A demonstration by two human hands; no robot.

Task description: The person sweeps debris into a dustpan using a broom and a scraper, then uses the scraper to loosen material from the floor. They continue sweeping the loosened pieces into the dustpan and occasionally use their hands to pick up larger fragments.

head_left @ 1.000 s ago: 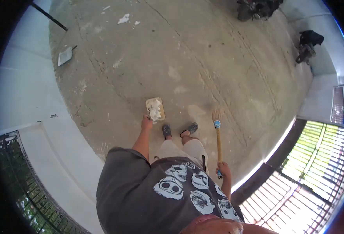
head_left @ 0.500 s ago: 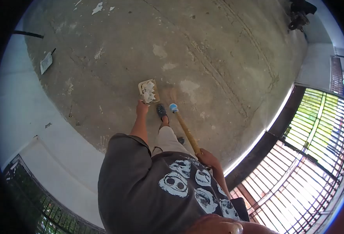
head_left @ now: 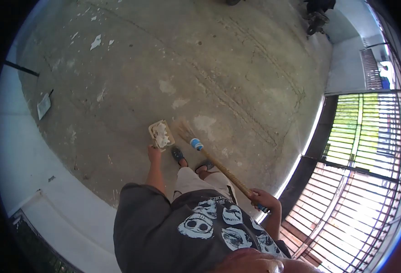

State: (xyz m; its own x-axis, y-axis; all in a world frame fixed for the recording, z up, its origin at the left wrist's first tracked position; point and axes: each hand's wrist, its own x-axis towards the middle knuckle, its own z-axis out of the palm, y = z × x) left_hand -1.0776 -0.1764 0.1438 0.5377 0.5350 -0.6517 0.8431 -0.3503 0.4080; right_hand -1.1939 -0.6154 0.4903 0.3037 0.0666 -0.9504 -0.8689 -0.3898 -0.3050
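My left hand [head_left: 154, 153] is closed around the near end of a pale dustpan [head_left: 152, 129], which I hold low ahead of my feet. White flaky debris [head_left: 162, 135] lies in the pan. In my right hand [head_left: 263, 199], beside my hip, is the upper handle of a long broom [head_left: 225, 171]. Its shaft slants forward and left to a blue-and-white binding. The fanned, slightly blurred bristles [head_left: 185, 131] are just right of the dustpan, apart from it.
White scraps [head_left: 95, 42] lie scattered on the stained concrete floor [head_left: 132, 82]. By the left wall is a flat whitish object with a dark handle [head_left: 44, 105]. A barred gate [head_left: 359, 136] stands on the right, and a dark vehicle [head_left: 317, 18] is at the far right.
My right hand has moved outward to the right, and the broom slants more sideways. Its bristles show more clearly beside the pan. My feet stand more side by side, and the view has shifted.
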